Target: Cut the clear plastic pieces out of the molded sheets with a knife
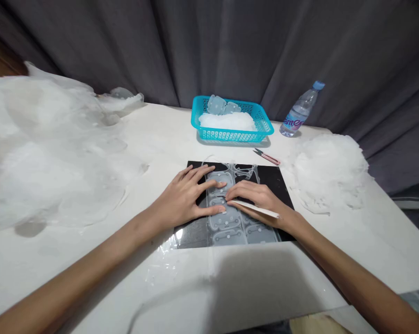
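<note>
A translucent, rubbery-looking sheet (228, 236) of rounded-square pieces lies on a black board (195, 234). My left hand (187, 195) rests on the sheet's left side, palm down, with its fingers spread. Close beside it, my right hand (256, 197) is closed around a thin white stick-like tool (256, 208). The tool's tip is hidden at my fingertips, near the seam between two pieces. Loose trimmed strips (246, 172) of the same clear material curl at the board's far edge.
Behind the board stands a blue basket (232, 136) holding translucent pieces (216, 105) and white material. Pink-handled thread snips (267, 157) lie in front of it, and a water bottle (301, 111) stands right. A large heap of filmy sheets (49, 153) covers the left; a smaller pile (329, 169) sits right.
</note>
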